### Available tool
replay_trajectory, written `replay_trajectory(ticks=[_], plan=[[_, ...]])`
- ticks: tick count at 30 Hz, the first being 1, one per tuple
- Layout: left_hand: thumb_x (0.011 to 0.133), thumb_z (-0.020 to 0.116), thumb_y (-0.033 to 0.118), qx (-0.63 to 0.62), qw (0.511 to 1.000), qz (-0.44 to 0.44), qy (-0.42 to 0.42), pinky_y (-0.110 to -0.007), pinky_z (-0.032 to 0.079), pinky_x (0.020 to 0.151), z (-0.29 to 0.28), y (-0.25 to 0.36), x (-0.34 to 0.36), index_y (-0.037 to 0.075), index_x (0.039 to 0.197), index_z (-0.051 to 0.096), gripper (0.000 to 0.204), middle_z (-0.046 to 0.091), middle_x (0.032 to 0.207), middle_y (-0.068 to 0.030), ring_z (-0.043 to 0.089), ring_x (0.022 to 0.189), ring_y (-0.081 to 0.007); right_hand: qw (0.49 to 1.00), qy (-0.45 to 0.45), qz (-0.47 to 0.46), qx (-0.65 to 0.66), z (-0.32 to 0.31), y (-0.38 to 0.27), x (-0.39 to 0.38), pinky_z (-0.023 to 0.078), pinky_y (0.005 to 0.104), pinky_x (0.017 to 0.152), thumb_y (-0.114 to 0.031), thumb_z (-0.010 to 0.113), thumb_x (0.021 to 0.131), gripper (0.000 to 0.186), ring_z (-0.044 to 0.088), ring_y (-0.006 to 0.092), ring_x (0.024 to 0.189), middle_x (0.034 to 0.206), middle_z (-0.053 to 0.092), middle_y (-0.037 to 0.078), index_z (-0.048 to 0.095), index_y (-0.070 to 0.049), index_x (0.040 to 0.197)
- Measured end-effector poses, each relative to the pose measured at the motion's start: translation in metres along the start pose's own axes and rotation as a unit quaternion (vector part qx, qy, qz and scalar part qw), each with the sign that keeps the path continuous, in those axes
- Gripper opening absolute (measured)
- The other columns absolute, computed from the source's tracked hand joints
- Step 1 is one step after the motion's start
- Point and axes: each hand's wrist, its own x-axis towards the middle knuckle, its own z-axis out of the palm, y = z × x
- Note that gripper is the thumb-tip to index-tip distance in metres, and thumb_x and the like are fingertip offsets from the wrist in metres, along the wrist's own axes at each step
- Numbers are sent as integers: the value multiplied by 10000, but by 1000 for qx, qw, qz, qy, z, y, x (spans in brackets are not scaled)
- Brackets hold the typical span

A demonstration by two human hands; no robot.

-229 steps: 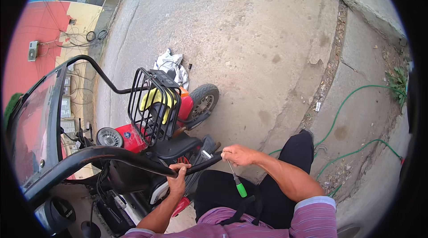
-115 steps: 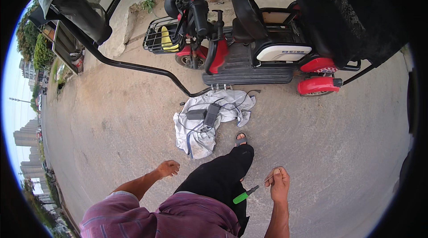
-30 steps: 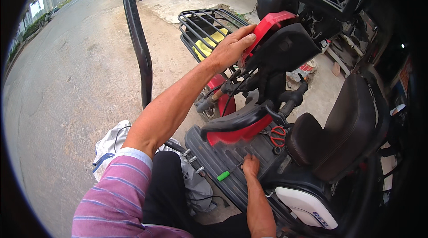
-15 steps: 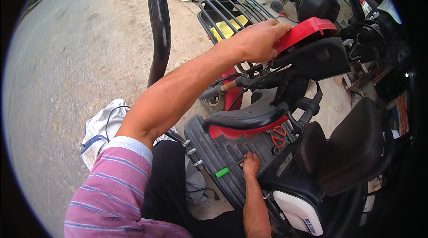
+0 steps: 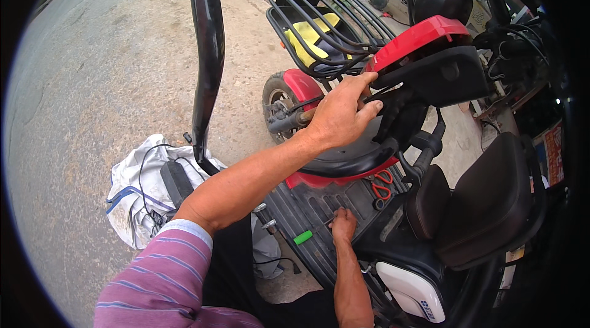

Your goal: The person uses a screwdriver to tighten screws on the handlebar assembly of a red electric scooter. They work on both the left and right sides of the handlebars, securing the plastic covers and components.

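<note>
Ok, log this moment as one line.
left hand: near red panel | right hand: holding green-handled screwdriver | red-handled scissors: on footboard

Left hand point(image 5: 342, 114) outstretched, thumb apart; right hand point(image 5: 344, 226) curled

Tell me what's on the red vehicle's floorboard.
Red-handled scissors and a dark ring; the right hand holds a green-handled screwdriver over the floorboard. The left forearm hides part of it.
</note>
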Motion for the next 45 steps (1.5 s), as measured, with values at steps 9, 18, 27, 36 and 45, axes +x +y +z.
replay_trajectory(ticks=[9, 18, 27, 36, 45], plan=[[900, 697, 122, 19, 993, 86, 73, -319, 547, 816, 15, -19, -3, 9, 1414, 485, 568, 585, 1199, -142, 635, 1000, -221, 1000, 2, -2, -20, 1, -1, 0, 408, 326, 480, -227, 516, 977, 305, 528, 154, 462, 575, 514, 44, 616, 13, 818], [869, 767, 170, -62, 986, -69, 136, -289, 526, 674, 22, -21, 26, -18, 994, 721, 230, 718, 810, -87, 656, 711, -115, 1000, -1, 12, -9, 1, -7, -4, 429, 332, 488, -230, 515, 967, 310, 557, 169, 471, 590, 546, 65, 625, 23, 827], [875, 714, 101, 21, 972, 136, 192, -345, 504, 609, 17, 15, 49, -16, 893, 710, 118, 672, 762, -149, 659, 651, -248, 1000, 5, 7, -11, 2, 0, 0, 429, 334, 487, -238, 527, 966, 310, 554, 168, 465, 585, 546, 61, 630, 15, 822], [892, 694, 164, 55, 962, 160, 215, -403, 525, 652, 28, 48, 73, 8, 900, 732, 161, 690, 774, -167, 681, 717, -333, 1000, 3, 1, -27, 3, 8, 5, 439, 340, 498, -238, 536, 966, 304, 571, 174, 479, 586, 558, 64, 635, 12, 825], [940, 639, 308, 134, 988, 78, 10, -429, 539, 720, 17, 77, 59, -86, 1171, 642, 457, 695, 780, -219, 700, 778, -377, 998, 7, -10, -54, 1, 12, 7, 515, 391, 587, -291, 527, 953, 365, 662, 251, 523, 598, 632, 131, 673, 28, 852]])
